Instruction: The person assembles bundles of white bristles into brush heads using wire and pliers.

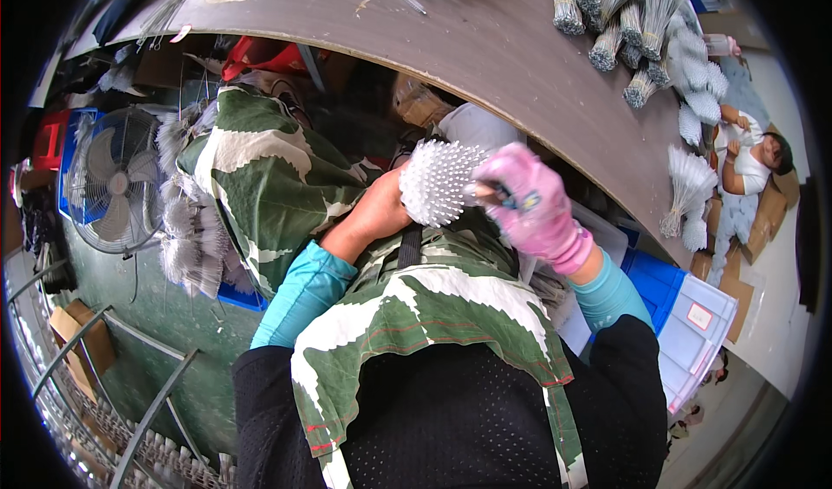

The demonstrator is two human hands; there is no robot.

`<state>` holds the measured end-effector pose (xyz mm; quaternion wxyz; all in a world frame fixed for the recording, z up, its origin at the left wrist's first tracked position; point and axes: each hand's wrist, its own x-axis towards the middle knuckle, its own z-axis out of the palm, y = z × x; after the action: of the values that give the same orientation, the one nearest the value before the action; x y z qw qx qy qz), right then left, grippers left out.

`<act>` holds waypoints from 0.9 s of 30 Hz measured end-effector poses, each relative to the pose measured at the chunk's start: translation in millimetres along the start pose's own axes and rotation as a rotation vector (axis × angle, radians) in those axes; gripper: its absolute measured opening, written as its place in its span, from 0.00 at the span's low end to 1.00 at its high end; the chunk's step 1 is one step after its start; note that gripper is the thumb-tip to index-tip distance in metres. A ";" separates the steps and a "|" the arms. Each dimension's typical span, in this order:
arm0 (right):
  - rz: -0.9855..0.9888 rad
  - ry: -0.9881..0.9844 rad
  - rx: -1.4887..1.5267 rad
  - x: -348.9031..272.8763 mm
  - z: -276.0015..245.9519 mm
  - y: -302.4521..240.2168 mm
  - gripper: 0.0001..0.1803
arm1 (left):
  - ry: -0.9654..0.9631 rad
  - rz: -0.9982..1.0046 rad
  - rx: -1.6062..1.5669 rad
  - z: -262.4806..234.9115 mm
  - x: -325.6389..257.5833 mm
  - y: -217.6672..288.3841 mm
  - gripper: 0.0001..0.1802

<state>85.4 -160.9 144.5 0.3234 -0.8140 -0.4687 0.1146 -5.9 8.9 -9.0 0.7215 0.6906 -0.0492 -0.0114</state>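
Head view shows us a bundle of white-tipped rods (442, 181) in front of the body, above the lap and just below the edge of the brown table (511, 73). We judge it light and springy, stiff along the rods but likely to slide apart if squeezed unevenly; the beaded ends look easy to bend. The best hold seems to be a full wrap around the side, clear of the tips. Our bare left hand (386, 207) has it so, fingers curled round its left side, forearm rising from the lower left. Our right hand (537, 207), in a pink glove, is bent inward at the bundle's right edge, fingers curled; blur hides whether they pinch anything, so we cannot tell.
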 end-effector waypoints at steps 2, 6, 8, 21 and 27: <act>-0.014 0.058 0.055 3.7 -10.7 2.4 0.12 | -0.007 0.011 0.018 -0.5 2.0 2.7 0.25; 0.421 0.266 0.936 -1.7 -23.8 13.8 0.07 | 0.075 0.070 0.015 1.3 3.4 9.3 0.23; 0.535 0.346 0.902 2.3 -33.9 12.8 0.07 | 0.067 0.029 0.047 -1.8 3.9 7.5 0.23; 0.339 0.107 0.576 -1.6 -1.8 2.8 0.11 | 0.062 0.027 0.013 -1.3 3.2 8.6 0.21; 0.158 -0.021 0.320 5.6 2.6 6.3 0.11 | 0.010 0.016 0.076 -7.1 2.1 -17.7 0.28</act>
<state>91.4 -157.3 139.2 0.4339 -0.7852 -0.3824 0.2214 -2.3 15.0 -26.9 0.6951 0.7170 -0.0515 0.0000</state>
